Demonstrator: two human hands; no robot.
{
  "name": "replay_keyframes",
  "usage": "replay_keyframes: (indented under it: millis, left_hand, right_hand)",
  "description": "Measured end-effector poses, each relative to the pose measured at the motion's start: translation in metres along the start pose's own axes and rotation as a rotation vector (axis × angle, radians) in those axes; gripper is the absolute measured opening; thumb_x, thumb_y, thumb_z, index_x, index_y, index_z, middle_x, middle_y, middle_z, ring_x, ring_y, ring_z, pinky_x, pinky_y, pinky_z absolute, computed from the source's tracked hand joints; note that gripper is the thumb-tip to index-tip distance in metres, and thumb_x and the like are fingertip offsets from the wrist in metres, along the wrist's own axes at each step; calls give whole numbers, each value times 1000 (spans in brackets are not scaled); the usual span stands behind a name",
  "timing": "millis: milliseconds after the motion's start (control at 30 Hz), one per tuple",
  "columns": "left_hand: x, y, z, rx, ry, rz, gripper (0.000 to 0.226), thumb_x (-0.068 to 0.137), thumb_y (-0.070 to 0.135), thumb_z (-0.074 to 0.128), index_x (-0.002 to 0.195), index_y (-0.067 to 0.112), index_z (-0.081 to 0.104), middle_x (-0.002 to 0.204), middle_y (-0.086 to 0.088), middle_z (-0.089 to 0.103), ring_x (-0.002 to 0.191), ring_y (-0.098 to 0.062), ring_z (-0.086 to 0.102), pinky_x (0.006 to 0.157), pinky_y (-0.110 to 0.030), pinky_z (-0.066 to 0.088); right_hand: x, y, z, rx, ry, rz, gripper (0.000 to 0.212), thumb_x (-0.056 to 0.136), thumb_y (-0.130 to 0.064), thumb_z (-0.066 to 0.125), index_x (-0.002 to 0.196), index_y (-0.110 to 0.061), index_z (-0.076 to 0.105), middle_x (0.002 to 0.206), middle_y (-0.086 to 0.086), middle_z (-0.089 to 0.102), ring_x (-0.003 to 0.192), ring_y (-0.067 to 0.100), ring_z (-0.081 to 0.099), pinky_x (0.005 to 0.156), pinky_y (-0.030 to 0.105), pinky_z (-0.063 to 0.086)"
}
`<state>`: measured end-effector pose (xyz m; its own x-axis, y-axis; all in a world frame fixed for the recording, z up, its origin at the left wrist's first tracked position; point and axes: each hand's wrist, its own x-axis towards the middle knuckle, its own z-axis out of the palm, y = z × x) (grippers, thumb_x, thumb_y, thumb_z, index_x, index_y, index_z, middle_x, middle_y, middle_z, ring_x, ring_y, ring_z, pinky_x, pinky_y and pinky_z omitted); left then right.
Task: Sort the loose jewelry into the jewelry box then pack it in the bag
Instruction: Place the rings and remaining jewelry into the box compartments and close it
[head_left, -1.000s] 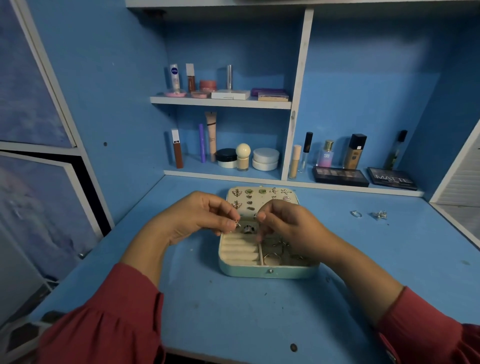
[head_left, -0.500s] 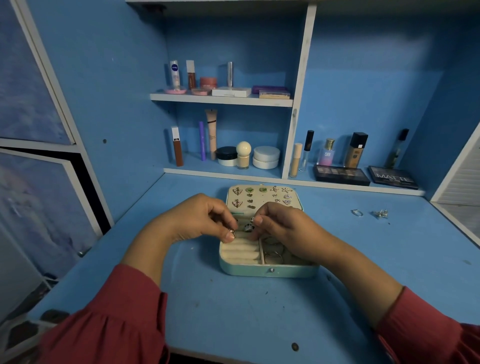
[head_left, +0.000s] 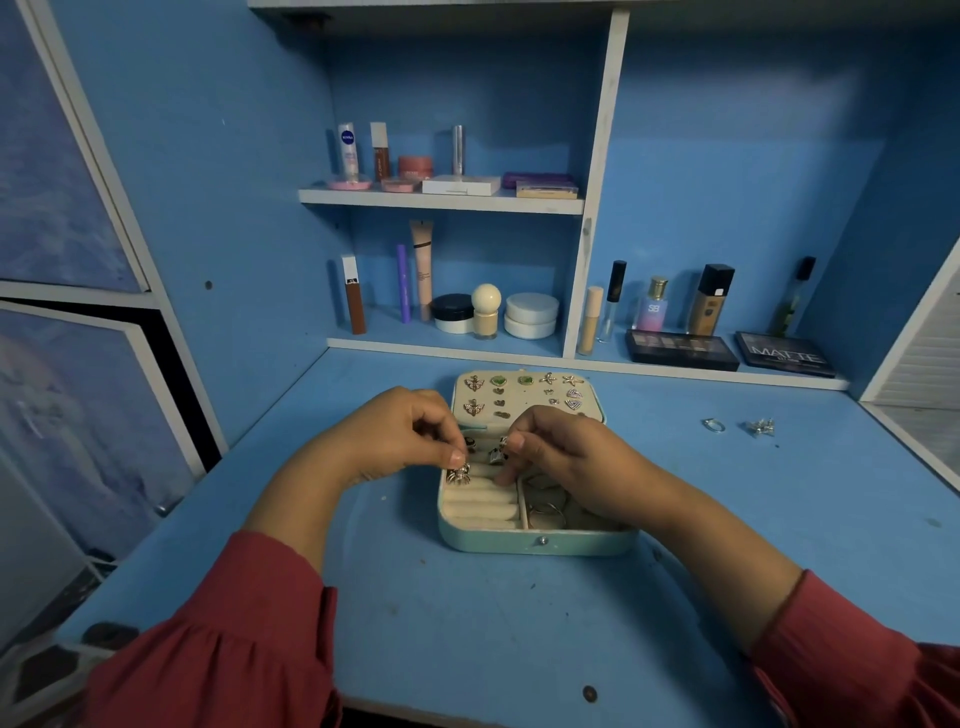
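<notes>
An open mint-green jewelry box (head_left: 537, 540) sits mid-desk, its cream lid panel (head_left: 524, 395) studded with several earrings. My left hand (head_left: 395, 439) pinches a silver ring (head_left: 459, 474) and holds it down at the cream ring rolls on the box's left side. My right hand (head_left: 566, 462) hovers over the right compartment, fingertips on a small dark-and-silver piece (head_left: 497, 456) at the rolls. Thin hoops (head_left: 545, 512) lie in the right compartment, partly hidden by that hand. A loose ring (head_left: 714, 425) and a silver cluster piece (head_left: 760, 427) lie on the desk at right.
The blue desk (head_left: 493, 623) is walled in by a blue back panel and sides. Shelves behind the box carry cosmetics: bottles, jars and two dark palettes (head_left: 683, 349). A white slatted panel (head_left: 930, 364) stands at far right. No bag is in view.
My left hand has lowered its ring from above the box down onto the ring rolls. My right hand has shifted slightly forward, fingertips closer to the rolls.
</notes>
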<state>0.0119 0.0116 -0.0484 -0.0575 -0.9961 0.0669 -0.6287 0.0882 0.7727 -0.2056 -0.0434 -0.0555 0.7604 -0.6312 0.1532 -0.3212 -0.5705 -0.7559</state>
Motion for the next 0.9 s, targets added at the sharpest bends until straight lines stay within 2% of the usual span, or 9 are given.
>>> replay_keyframes:
  millis: [133, 333, 533, 600, 667, 800, 900]
  left_hand:
    - [1, 0, 0, 2, -13, -17, 11, 72, 10, 81, 71, 19, 75, 75, 10, 58, 68, 0, 55, 70, -16, 45]
    - [4, 3, 2, 25, -26, -41, 14, 74, 9, 79, 68, 19, 72, 76, 9, 59, 66, 3, 55, 68, -14, 43]
    - [0, 0, 0, -23, -32, -5, 15, 72, 8, 80, 72, 21, 75, 74, 10, 60, 66, 3, 54, 67, -14, 44]
    - [0, 2, 0, -19, -24, 18, 16, 71, 10, 81, 73, 26, 76, 74, 12, 59, 67, 0, 52, 68, -17, 43]
    - [-2, 6, 2, -44, -38, 51, 18, 69, 12, 82, 73, 29, 77, 73, 16, 59, 69, -3, 51, 69, -18, 44]
    - [-4, 11, 7, -48, -121, 63, 20, 68, 12, 83, 71, 31, 77, 70, 19, 55, 70, -1, 50, 72, -18, 43]
    - [-4, 11, 9, -15, -144, 54, 22, 69, 12, 83, 70, 33, 77, 73, 17, 53, 74, -1, 51, 78, -21, 45]
  right_hand:
    - [0, 0, 0, 0, -4, -5, 15, 99, -31, 47, 89, -24, 55, 85, -13, 74, 92, 10, 61, 93, 35, 46]
    - [0, 2, -1, 8, -4, -8, 15, 99, -30, 48, 88, -23, 56, 87, -10, 74, 91, 11, 61, 90, 33, 47]
    - [1, 4, 0, -85, -1, -105, 18, 92, -24, 61, 78, -37, 60, 95, -6, 57, 92, 4, 54, 88, 18, 43]
    - [1, 3, -1, -84, -23, -45, 15, 92, -27, 60, 79, -33, 63, 90, -11, 60, 89, 4, 56, 86, 23, 46]
    - [0, 4, -2, -72, -22, 11, 13, 92, -30, 60, 81, -31, 66, 89, -9, 66, 88, 8, 60, 85, 28, 48]
    - [0, 7, 0, -49, 15, 6, 13, 89, -31, 65, 88, -21, 73, 88, -1, 72, 87, 19, 63, 82, 33, 50]
    - [0, 9, 1, -57, 41, -14, 13, 87, -29, 68, 90, -19, 75, 86, 0, 73, 84, 20, 63, 79, 33, 50]
